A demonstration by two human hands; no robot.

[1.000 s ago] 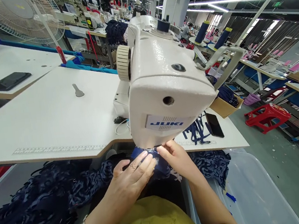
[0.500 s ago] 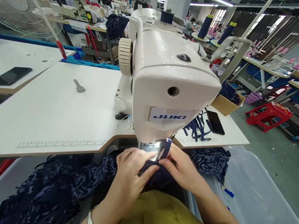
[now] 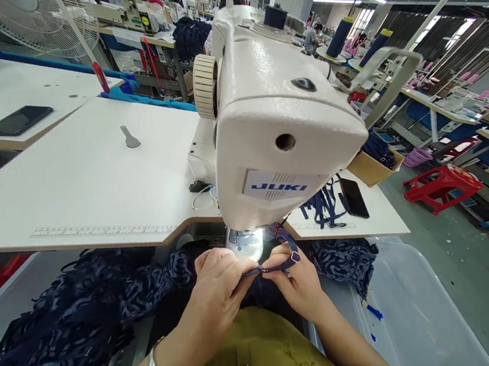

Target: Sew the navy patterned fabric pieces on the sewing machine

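A white JUKI sewing machine (image 3: 272,120) stands on the white table (image 3: 83,179) in front of me. Just below its head, my left hand (image 3: 217,287) and my right hand (image 3: 295,283) both pinch a narrow navy strap (image 3: 281,261) that loops between them. Fingers of both hands are closed on it. The lit needle plate (image 3: 247,245) shows right above my left hand. A silver bracelet sits on my left wrist. Patterned navy fabric (image 3: 74,322) is heaped at my left and continues under my hands to the right (image 3: 347,259).
More navy straps (image 3: 323,206) and a black phone (image 3: 353,198) lie on the table right of the machine. A clear plastic bin (image 3: 407,311) sits at lower right. A fan (image 3: 42,24), another phone (image 3: 16,120), a red stool (image 3: 443,181) and other workstations surround me.
My hands drew back from under the machine head toward me. My left hand went from flat on the cloth to pinching; the navy strap now stretches between both hands.
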